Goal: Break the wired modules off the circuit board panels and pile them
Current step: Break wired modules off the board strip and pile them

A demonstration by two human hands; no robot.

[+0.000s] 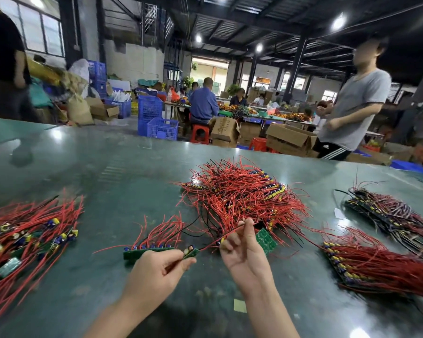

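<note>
A person's two bare hands work over a glossy green table (pixel 88 167), seen from a head camera. At 6 o'clock, the left hand (pixel 154 272) pinches a small green module (pixel 191 252) between thumb and fingertips. Just right of it, the right hand (pixel 242 250) is raised palm-up, its thumb and forefinger pinching a red wire (pixel 232 231) that runs down to the module; the other fingers curl loosely.

The module looks freshly snapped off. A panel strip (pixel 147 252) with a row of blue parts and red wires lies just left of the left hand, at about 7 o'clock. The step in hand seems to be freeing this module's wire from the tangle. The next move likely calls for drawing the wire clear without dragging its neighbours, then laying the module on a pile.

A loose heap of modules (pixel 25 237) lies at 9 o'clock. A big tangle of red wires (pixel 237 193) sits at 12 o'clock, with a bare green board (pixel 266 240) at its near edge. Stacked panels (pixel 376 264) wait at 3 o'clock, and a darker stack (pixel 386 213) lies at 2 o'clock.

Nothing on the table is in a container. Beyond its far edge stand blue crates (pixel 161 128), whose contents cannot be told, and open cardboard boxes (pixel 288 140). A person in a grey shirt (pixel 356 103) stands at 1 o'clock.
</note>
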